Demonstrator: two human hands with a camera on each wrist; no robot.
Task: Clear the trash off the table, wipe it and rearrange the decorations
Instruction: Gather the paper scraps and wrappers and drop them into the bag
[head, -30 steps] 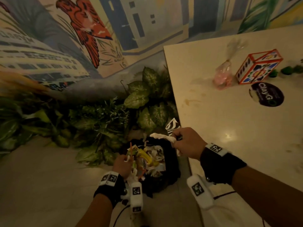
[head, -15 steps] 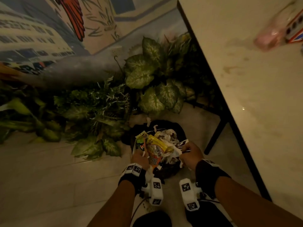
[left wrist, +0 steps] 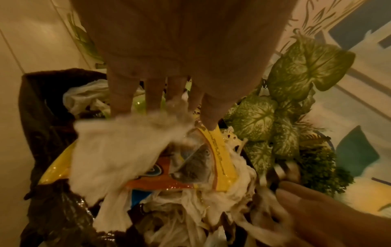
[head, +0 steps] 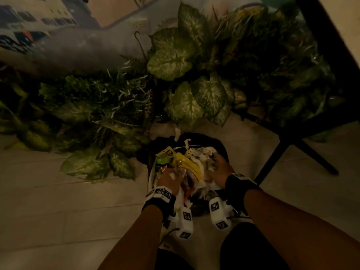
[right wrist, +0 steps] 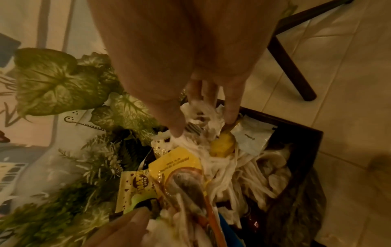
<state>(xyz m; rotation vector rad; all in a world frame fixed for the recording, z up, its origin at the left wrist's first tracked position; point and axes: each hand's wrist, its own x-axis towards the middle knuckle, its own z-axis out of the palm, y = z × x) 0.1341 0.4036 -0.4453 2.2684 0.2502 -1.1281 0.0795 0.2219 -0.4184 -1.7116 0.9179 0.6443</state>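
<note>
A bin with a black liner (head: 218, 143) stands on the floor, heaped with white tissues (head: 204, 152) and a yellow snack wrapper (head: 188, 164). My left hand (head: 171, 177) lies on the near left of the heap. Its straight fingers (left wrist: 154, 100) press on a white tissue (left wrist: 118, 150) and the yellow wrapper (left wrist: 222, 160). My right hand (head: 218, 164) presses on the right side. Its fingers (right wrist: 232, 112) and thumb push into crumpled tissue (right wrist: 203, 120) with a striped scrap in it. The table top (head: 346, 14) shows only as a corner at the upper right.
Big leafy plants (head: 175, 55) crowd the wall just behind and left of the bin. A dark table leg (head: 280, 151) slants down to the floor at the right of the bin. Pale floor tiles (head: 58, 211) spread to the left and right.
My view has dropped from the table to the bin. Both hands have gone down onto the trash heap, and the tissue my right hand carried now lies in the bin.
</note>
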